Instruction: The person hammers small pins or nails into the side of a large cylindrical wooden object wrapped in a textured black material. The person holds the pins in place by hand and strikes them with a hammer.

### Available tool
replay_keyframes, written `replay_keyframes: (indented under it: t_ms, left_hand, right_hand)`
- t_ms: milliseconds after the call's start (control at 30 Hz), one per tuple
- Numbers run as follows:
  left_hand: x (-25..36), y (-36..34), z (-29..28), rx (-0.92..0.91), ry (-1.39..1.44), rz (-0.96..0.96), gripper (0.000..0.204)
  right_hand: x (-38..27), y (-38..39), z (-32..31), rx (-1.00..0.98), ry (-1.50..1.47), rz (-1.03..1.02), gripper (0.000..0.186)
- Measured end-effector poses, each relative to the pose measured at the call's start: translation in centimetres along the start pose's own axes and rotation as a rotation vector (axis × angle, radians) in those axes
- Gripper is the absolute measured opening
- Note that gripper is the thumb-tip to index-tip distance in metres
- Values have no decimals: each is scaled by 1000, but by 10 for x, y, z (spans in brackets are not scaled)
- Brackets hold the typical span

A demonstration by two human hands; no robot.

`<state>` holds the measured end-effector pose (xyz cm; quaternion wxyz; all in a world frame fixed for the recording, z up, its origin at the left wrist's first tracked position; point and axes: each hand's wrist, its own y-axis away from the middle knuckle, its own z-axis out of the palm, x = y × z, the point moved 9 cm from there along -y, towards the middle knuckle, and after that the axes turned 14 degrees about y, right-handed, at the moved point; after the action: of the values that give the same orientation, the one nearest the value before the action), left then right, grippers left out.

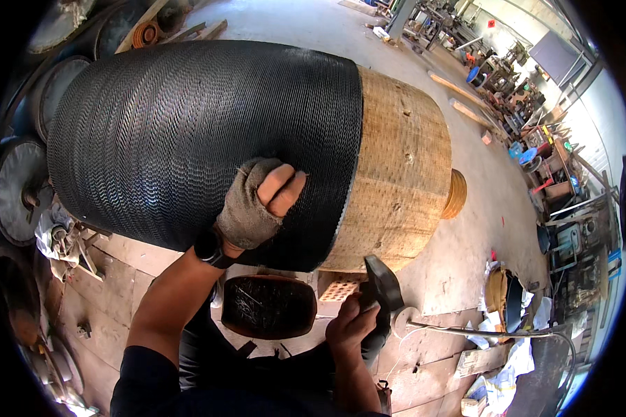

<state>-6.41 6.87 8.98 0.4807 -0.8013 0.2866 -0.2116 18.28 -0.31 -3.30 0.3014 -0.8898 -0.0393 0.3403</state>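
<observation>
A large barrel-shaped wooden drum lies on its side, its left part covered in black, finely textured material (139, 125), its right end bare pale wood (400, 167) with a round stub (455, 194). My left hand (261, 201), in a grey fingerless glove with a watch at the wrist, rests on the black covering, its fingers curled; anything inside them is hidden. My right hand (348, 320) grips a dark hammer (382, 285) just below the bare wood. A dark tray (264, 306) with small loose pieces sits under the drum, between my forearms, beside a perforated block (339, 291).
Large round metal-ended objects (21, 191) crowd the left side. Timber (466, 111) lies on the concrete floor (278, 21) beyond the drum. Cluttered machinery and tools (563, 174) line the right wall. A hose or cable (480, 333) crosses the lower right near scattered white sacks (511, 368).
</observation>
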Motion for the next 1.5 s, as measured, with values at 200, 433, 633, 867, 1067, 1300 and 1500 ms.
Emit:
replay_keyframes:
  t_ms: [200,433,633,867,1067,1300,1500]
  left_hand:
    - [-2,-1,0,15,-73,13,46]
    - [-17,-17,1,-7,-153,-23,44]
    - [-20,-33,7,-60,-252,-36,47]
    - [72,6,29,15,274,-80,44]
    - [72,24,50,-54,320,-217,59]
    - [66,17,54,-154,333,-295,59]
    - [64,6,65,-169,316,-422,64]
  right_hand:
    - [-2,-12,18,-240,17,126,17]
    - [30,-18,33,-230,-47,181,22]
    - [27,25,67,-558,-715,646,39]
    - [31,21,45,-441,-336,428,31]
    - [22,11,26,-343,-175,280,29]
    - [17,3,23,-358,-93,232,20]
    - [1,-7,11,-305,-35,182,17]
